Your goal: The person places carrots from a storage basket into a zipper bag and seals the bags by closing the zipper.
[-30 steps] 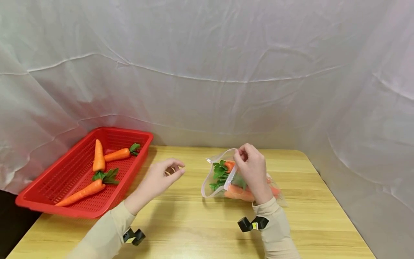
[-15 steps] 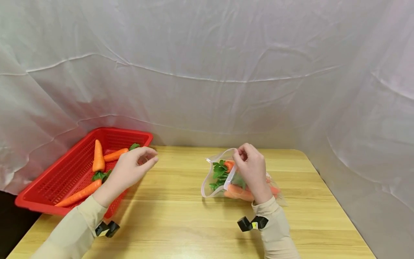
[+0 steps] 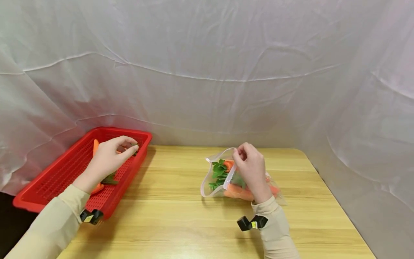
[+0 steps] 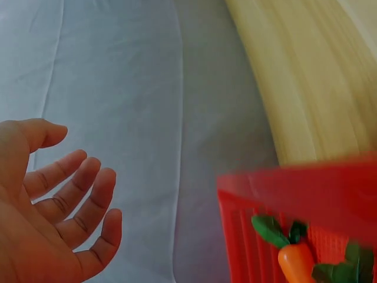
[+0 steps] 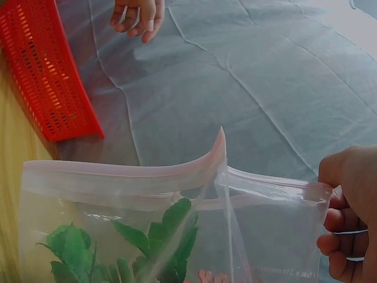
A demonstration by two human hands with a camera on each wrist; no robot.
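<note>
No text, label, brand, number or sign can be read in any view. The clear bag (image 5: 177, 236) shows a faint line of print near its lower right corner in the right wrist view, too small and blurred to make out. The red basket (image 3: 38, 187) bears no marking.

Left arm stretched out far from the body, left hand (image 3: 108, 158) palm down, fingers loosely spread and slightly bent, grip on nothing. Right forearm drawn in close, right hand (image 3: 250, 169) raised off the table (image 3: 181, 223), fingertips bunched in a pinch grip, knuckles up.
</note>
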